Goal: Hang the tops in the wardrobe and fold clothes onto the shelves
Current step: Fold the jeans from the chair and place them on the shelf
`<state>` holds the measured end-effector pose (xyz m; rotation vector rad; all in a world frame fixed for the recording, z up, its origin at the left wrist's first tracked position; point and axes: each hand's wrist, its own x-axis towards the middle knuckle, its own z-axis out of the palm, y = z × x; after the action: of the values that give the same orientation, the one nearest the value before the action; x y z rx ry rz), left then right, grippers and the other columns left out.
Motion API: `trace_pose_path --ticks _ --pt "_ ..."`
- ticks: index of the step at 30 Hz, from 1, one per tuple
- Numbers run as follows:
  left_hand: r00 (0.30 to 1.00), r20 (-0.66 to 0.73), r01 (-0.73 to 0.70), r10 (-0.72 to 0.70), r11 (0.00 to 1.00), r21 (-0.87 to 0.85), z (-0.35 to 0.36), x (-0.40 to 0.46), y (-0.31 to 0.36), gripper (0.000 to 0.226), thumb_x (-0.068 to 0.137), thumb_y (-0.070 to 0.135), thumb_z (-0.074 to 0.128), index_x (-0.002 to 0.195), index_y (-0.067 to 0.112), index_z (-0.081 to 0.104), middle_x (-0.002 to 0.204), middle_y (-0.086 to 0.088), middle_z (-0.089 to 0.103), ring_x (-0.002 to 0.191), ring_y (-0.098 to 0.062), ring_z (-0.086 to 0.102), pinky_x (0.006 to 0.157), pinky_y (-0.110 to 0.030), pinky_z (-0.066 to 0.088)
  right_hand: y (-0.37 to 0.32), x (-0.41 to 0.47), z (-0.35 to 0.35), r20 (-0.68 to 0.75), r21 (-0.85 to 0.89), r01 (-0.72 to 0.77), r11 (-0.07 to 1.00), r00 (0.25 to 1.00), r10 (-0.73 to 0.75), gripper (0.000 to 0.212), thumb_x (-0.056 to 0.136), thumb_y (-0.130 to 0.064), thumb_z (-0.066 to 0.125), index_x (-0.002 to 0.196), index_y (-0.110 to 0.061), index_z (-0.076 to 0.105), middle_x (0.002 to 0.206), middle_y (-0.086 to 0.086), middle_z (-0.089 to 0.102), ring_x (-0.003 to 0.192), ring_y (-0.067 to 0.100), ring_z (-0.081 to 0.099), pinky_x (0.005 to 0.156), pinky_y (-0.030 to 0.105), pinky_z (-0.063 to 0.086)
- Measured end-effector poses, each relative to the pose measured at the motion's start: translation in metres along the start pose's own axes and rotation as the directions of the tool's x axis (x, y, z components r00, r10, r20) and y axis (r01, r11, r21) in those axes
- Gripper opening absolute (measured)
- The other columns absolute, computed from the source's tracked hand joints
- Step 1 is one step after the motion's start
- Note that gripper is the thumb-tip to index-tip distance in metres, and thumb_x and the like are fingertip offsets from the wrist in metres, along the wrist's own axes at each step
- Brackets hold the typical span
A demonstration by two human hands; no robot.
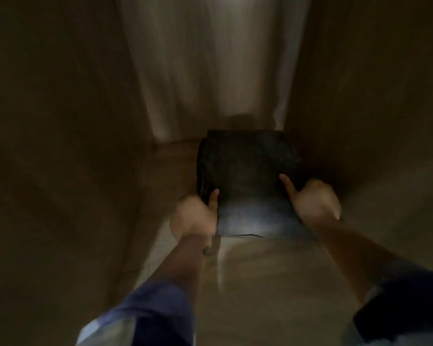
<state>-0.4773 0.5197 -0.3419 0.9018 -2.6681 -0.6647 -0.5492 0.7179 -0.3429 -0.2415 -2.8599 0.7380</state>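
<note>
We grip the folded dark garment [245, 176] on the wardrobe shelf [273, 270], left hand [194, 217] and right hand [315, 199] each clamped on a side, thumbs on top.

The whole view is smeared by motion and dim, so the dark folded garment [246, 181] shows no seams or fabric detail and its kind cannot be told. The fingers of both hands, left [194, 217] and right [315, 199], are tucked out of sight under its sides, only the thumbs showing. Both blue sleeves [145, 313] run off the bottom edge.
</note>
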Motion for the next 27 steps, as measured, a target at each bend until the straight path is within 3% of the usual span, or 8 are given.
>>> trace_pose_path --ticks 7,10,13,15,19,21,24,27 --pt "0.984 -0.136 -0.099 0.113 0.989 0.109 0.062 0.073 0.015 0.054 0.091 0.058 0.043 0.084 0.007 0.06 0.081 -0.015 0.064 0.07 -0.028 0.059 0.063 -0.033 0.045 -0.013 0.063 0.041 -0.127 -0.04 -0.026 0.999 0.992 0.021 0.068 0.086 -0.067 0.043 0.114 -0.007 0.059 0.113 0.022 0.062 0.102 0.04 0.06 0.072 0.037 0.043" --pt "0.978 -0.156 -0.111 0.141 0.976 0.19 0.073 0.081 0.015 0.053 0.092 0.057 0.038 0.096 0.008 0.056 0.093 -0.016 0.063 0.08 -0.029 0.057 0.079 -0.038 0.046 -0.017 0.071 0.048 -0.128 -0.091 -0.038 0.995 0.991 0.026 0.068 0.087 -0.066 0.042 0.119 -0.007 0.056 0.117 0.022 0.06 0.105 0.04 0.059 0.074 0.038 0.043" --pt "0.972 -0.101 -0.181 0.214 0.948 0.263 0.066 0.082 0.017 0.053 0.095 0.05 0.036 0.127 0.009 0.044 0.125 -0.015 0.052 0.114 -0.031 0.048 0.097 -0.044 0.033 -0.023 0.072 0.046 -0.113 -0.175 -0.024 0.984 0.994 0.005 0.071 0.09 -0.063 0.04 0.131 -0.006 0.041 0.124 0.025 0.054 0.111 0.041 0.054 0.075 0.039 0.039" --pt "0.942 -0.037 -0.305 0.332 0.901 0.307 0.057 0.076 0.014 0.059 0.098 0.044 0.033 0.147 0.013 0.022 0.149 -0.009 0.032 0.136 -0.026 0.031 0.109 -0.046 0.021 -0.025 0.067 0.042 -0.107 -0.252 0.053 0.966 0.991 -0.082 0.072 0.091 -0.056 0.042 0.145 -0.011 0.024 0.14 0.023 0.04 0.124 0.04 0.041 0.09 0.046 0.038" --pt "0.906 0.223 -0.421 0.359 0.813 0.403 0.033 0.058 0.008 0.06 0.101 0.043 0.016 0.151 0.017 -0.006 0.16 0.0 -0.01 0.147 -0.014 -0.011 0.115 -0.051 -0.004 -0.036 0.041 0.024 0.03 -0.421 0.262 0.868 0.961 -0.276 0.07 0.095 -0.054 0.032 0.152 -0.027 0.002 0.16 0.01 0.001 0.145 0.03 0.008 0.114 0.049 0.014" --pt "0.898 0.289 -0.429 0.333 0.812 0.396 0.011 0.042 0.007 0.061 0.101 0.046 0.014 0.151 0.017 -0.006 0.159 0.001 -0.012 0.147 -0.014 -0.01 0.115 -0.051 -0.006 -0.041 0.022 0.013 0.123 -0.44 0.342 0.83 0.939 -0.321 0.064 0.096 -0.056 0.021 0.151 -0.032 -0.002 0.16 0.007 -0.011 0.147 0.026 -0.004 0.117 0.05 0.003" --pt "0.886 0.272 -0.458 0.375 0.8 0.389 -0.029 0.01 0.003 0.061 0.1 0.043 0.022 0.152 0.016 0.004 0.16 -0.001 0.001 0.147 -0.015 0.0 0.116 -0.053 0.0 -0.044 -0.021 -0.01 0.165 -0.394 0.444 0.805 0.895 -0.413 0.071 0.086 -0.058 0.001 0.151 -0.031 0.012 0.16 0.011 -0.005 0.148 0.028 0.002 0.115 0.053 0.002" --pt "0.884 0.298 -0.457 0.361 0.8 0.388 -0.075 -0.032 0.003 0.06 0.099 0.038 0.028 0.151 0.015 0.01 0.159 -0.001 0.011 0.147 -0.015 0.006 0.115 -0.053 0.006 -0.05 -0.069 -0.046 0.277 -0.413 0.466 0.783 0.883 -0.379 0.073 0.084 -0.056 0.002 0.15 -0.029 0.017 0.16 0.009 -0.003 0.147 0.027 0.002 0.115 0.053 0.003"
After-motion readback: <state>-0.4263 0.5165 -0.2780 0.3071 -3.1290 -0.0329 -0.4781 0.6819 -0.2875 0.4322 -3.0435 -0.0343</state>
